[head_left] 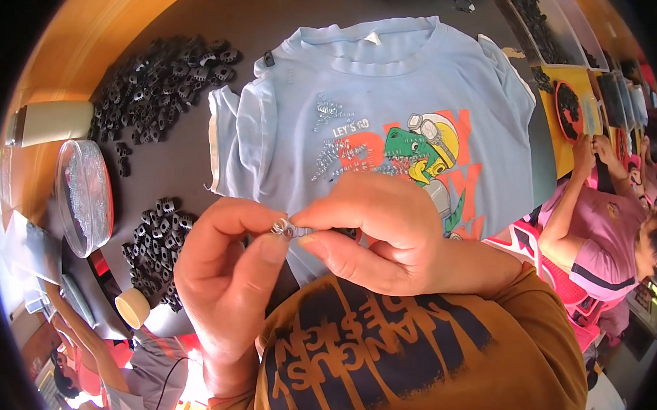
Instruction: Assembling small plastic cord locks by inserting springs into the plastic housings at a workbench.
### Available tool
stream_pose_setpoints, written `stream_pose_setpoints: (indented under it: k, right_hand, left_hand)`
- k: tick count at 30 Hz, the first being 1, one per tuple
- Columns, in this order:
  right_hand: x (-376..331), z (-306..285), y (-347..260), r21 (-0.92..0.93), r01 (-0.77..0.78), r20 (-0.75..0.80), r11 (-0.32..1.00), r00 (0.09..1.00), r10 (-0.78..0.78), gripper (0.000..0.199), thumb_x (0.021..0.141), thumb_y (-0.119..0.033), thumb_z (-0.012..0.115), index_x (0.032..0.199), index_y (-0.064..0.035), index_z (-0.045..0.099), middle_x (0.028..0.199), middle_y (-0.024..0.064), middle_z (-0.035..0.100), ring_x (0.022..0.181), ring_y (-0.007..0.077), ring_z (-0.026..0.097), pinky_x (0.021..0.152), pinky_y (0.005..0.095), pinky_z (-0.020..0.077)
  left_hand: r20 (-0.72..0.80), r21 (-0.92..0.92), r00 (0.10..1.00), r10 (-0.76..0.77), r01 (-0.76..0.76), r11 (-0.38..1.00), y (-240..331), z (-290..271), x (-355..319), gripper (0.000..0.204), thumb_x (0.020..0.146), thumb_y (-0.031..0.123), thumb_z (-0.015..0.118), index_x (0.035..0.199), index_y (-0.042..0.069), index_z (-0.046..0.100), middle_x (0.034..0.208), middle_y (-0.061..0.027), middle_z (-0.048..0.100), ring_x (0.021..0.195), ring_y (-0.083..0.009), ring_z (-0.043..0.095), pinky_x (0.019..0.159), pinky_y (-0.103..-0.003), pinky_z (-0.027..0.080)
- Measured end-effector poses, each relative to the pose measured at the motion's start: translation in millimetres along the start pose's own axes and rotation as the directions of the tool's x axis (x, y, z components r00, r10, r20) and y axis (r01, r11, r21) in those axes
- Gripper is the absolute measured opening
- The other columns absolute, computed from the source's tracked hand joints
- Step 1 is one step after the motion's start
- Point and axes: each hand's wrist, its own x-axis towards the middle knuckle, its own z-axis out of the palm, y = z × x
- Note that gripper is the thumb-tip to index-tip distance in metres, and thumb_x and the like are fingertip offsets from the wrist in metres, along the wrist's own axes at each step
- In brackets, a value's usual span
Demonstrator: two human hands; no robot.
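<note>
Pinched between thumb and fingers of left hand [225, 264] and right hand [377, 228], both closed on it: a small metal spring [284, 227], held near, above the light blue T-shirt [383, 107] spread across the dark surface [262, 17]. Left, two heaps of black plastic parts [165, 84] and a clear round dish [85, 195] by the edge; bare cloth beyond the fingertips, a second person's arm [563, 209] far right.

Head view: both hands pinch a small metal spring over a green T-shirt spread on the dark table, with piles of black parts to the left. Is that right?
Not quite. The head view shows the T-shirt is light blue, not green; only the cartoon print on it is green. The rest holds: the left hand and right hand pinch the small metal spring over it, with black parts to the left.
</note>
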Motion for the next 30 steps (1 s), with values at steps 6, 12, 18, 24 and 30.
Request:
stream_pose_setpoints:
  k: [6, 12, 18, 24, 30]
  right_hand:
    - [-3, -3, 3, -0.159, -0.147, -0.153, 0.976, 0.981, 0.123, 0.019, 0.079, 0.008, 0.065, 0.097, 0.0026, 0.063, 0.081, 0.0069, 0.062, 0.059, 0.0082, 0.054, 0.049, 0.0206, 0.0388]
    - [-1, 0, 9, -0.331, -0.210, -0.283, 0.920, 0.952, 0.116, 0.019, 0.075, -0.001, 0.072, 0.090, -0.0026, 0.060, 0.071, 0.0073, 0.059, 0.054, 0.0176, 0.056, 0.047, 0.0269, 0.0428]
    - [-5, -3, 4, -0.172, -0.313, -0.193, 0.934, 0.940, 0.280, 0.028, 0.074, 0.006, 0.073, 0.097, -0.0003, 0.060, 0.090, 0.0058, 0.061, 0.073, 0.0082, 0.055, 0.060, 0.0206, 0.0427]
    - [4, -2, 1, -0.110, -0.124, -0.045, 0.986, 0.992, 0.120, 0.030, 0.071, 0.004, 0.073, 0.099, -0.0028, 0.064, 0.079, 0.0071, 0.061, 0.065, 0.0198, 0.061, 0.056, 0.0280, 0.0475]
    - [0, 0, 9, -0.037, -0.108, 0.027, 0.993, 0.994, 0.109, 0.035, 0.072, 0.004, 0.071, 0.105, -0.0034, 0.063, 0.083, 0.0082, 0.063, 0.068, 0.0225, 0.062, 0.059, 0.0294, 0.0480]
  left_hand:
    - [-0.094, -0.033, 0.995, 0.032, -0.035, 0.999, -10, -3, 2, 0.011, 0.084, -0.003, 0.061, 0.096, -0.004, 0.059, 0.090, -0.0047, 0.058, 0.077, -0.0071, 0.052, 0.071, -0.018, 0.041]
    - [-0.102, 0.040, 0.989, 0.107, -0.103, 0.994, -19, -8, -2, 0.016, 0.082, -0.007, 0.061, 0.098, -0.003, 0.063, 0.092, -0.0050, 0.058, 0.078, -0.0084, 0.053, 0.070, -0.020, 0.042]
    - [-0.102, 0.084, 0.982, 0.161, -0.153, 0.985, -18, -7, 1, 0.022, 0.079, -0.008, 0.062, 0.100, -0.003, 0.066, 0.093, -0.0065, 0.059, 0.079, -0.0106, 0.054, 0.071, -0.021, 0.043]
    - [-0.039, 0.250, 0.977, 0.211, -0.195, 0.948, -8, -3, -1, 0.024, 0.077, -0.009, 0.062, 0.099, -0.001, 0.068, 0.092, -0.0090, 0.061, 0.080, -0.0140, 0.055, 0.071, -0.022, 0.043]
    - [0.015, 0.365, 0.954, 0.299, -0.283, 0.887, -10, 4, 4, 0.027, 0.076, -0.011, 0.062, 0.098, 0.002, 0.069, 0.089, -0.0091, 0.061, 0.077, -0.0171, 0.059, 0.067, -0.024, 0.046]
